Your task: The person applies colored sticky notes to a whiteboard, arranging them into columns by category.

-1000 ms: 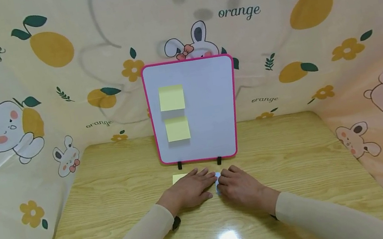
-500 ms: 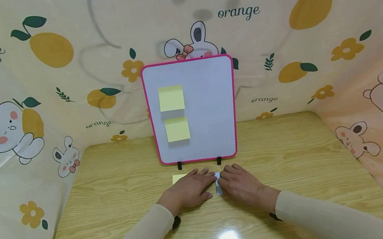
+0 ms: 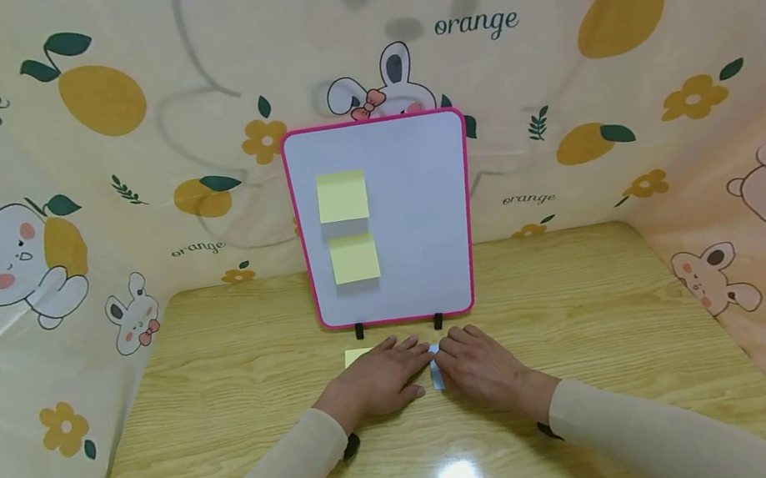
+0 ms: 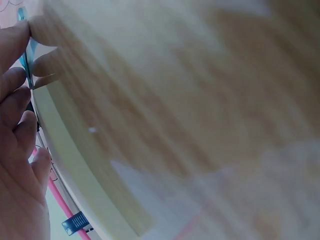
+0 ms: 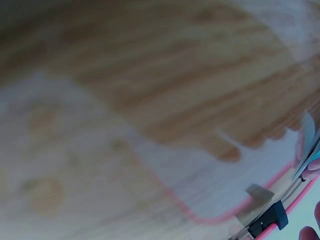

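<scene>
In the head view my left hand [image 3: 383, 377] lies with extended fingers over a yellow sticky-note pad [image 3: 357, 356], mostly hidden beneath it. Its fingertips reach the left edge of blue sticky notes [image 3: 438, 379]. My right hand [image 3: 484, 366] has curled fingers at those notes and seems to pinch them; the fingertips are hidden. The left wrist view shows the yellow pad [image 4: 85, 160] beside the left hand [image 4: 20, 145], with the blue notes [image 4: 26, 62] at the fingers' far end. At the right wrist view's edge, blue sheets [image 5: 311, 142] stand partly apart, near the right hand's fingers [image 5: 312, 170].
A pink-framed whiteboard [image 3: 418, 199] stands upright behind the hands on black feet [image 3: 438, 321]. An upper yellow note [image 3: 342, 197] and a lower yellow note [image 3: 354, 259] stick to its left half. Patterned cloth [image 3: 519, 98] surrounds the wooden table [image 3: 233, 340].
My right hand's fingers have shifted slightly at the blue notes, whose visible strip differs a little. The left hand has stayed in place.
</scene>
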Demonstrator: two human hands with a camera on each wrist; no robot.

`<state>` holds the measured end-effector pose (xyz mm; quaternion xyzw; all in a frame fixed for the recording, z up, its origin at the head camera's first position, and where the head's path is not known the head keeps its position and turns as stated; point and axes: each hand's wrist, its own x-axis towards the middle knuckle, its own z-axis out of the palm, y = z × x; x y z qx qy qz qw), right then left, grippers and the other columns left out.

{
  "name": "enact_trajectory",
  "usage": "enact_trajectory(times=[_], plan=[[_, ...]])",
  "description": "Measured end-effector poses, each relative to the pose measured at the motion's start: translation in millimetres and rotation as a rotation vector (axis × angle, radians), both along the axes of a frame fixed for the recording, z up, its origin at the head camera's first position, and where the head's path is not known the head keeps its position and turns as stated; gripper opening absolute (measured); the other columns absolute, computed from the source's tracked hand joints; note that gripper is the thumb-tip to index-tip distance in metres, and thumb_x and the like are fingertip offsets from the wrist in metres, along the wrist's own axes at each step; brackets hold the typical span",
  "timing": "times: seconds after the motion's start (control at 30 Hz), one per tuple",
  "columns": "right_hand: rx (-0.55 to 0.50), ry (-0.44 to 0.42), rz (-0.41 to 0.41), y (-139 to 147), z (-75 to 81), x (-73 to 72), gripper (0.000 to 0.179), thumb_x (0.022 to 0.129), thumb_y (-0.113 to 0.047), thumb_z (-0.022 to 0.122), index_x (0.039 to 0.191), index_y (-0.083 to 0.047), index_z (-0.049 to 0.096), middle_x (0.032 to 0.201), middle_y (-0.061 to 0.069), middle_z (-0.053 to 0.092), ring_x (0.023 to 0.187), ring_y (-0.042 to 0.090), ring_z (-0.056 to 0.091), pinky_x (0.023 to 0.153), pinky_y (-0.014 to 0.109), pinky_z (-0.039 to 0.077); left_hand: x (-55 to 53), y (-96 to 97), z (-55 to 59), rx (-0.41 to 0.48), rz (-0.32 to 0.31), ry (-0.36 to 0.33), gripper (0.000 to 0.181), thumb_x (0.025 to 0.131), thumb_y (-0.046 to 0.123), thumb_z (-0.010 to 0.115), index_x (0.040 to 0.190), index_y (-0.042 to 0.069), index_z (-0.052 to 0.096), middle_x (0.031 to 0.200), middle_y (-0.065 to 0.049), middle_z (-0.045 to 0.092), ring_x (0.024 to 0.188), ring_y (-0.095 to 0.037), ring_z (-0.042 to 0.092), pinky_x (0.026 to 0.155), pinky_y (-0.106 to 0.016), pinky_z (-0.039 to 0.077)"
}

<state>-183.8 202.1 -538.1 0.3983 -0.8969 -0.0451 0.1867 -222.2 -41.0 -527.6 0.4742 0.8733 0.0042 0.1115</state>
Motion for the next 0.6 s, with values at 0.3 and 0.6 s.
enact_trajectory(times=[0.3,0.6], plan=[[-0.063,-0.002,0.01,1,-0.5,-1.1,0.015,0.091,-0.017,0.072,0.086,-0.015,0.058,0.088,-0.002,0.06,0.085,0.02,0.052,0.073,0.033,0.045,10.6,-12.6,4.7,0.049,-0.033,0.042,0.059,0.113,0.043,0.045,0.164,0.014,0.04,0.17,-0.001,0.039,0.161,-0.019,0.027,0.134,-0.041,0.022],[-0.113,-0.034,-0.018,1,1.3,-0.3,0.015,0.096,-0.022,0.072,0.087,-0.015,0.062,0.088,-0.001,0.061,0.086,0.021,0.053,0.074,0.034,0.045,31.6,-15.2,4.4,0.095,-0.145,0.109,0.051,0.112,0.035,0.049,0.158,0.013,0.05,0.163,-0.002,0.05,0.155,-0.02,0.041,0.132,-0.04,0.028]])
